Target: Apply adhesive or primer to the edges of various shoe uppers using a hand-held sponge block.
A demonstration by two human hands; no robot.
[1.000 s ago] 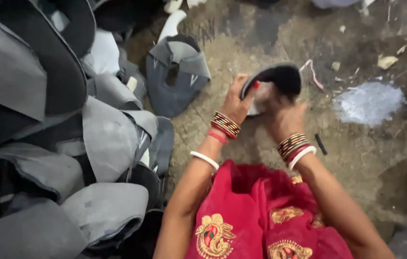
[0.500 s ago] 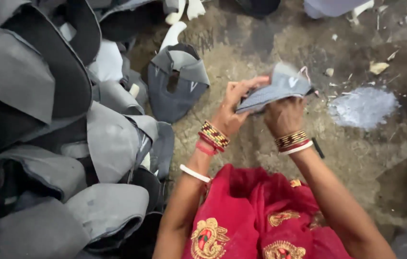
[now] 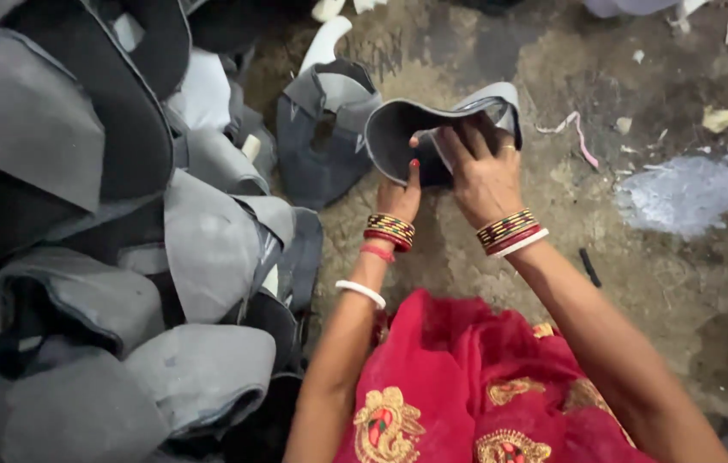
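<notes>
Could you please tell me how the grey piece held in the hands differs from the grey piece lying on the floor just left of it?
The curved grey and black shoe upper piece is held off the ground by the left hand and right hand; the dark grey shoe upper lying on the dirt floor is untouched. The held piece shows its open black inside; the floor piece lies slumped, outer side up. Both are grey shoe-upper shapes.

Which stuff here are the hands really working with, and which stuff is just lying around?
In use:
- grey shoe upper, held open
- left hand, under it
- right hand, fingers inside it

Just lying about:
- pile of grey uppers
- single grey upper on the floor
- pink scrap
- white powdery patch
</notes>
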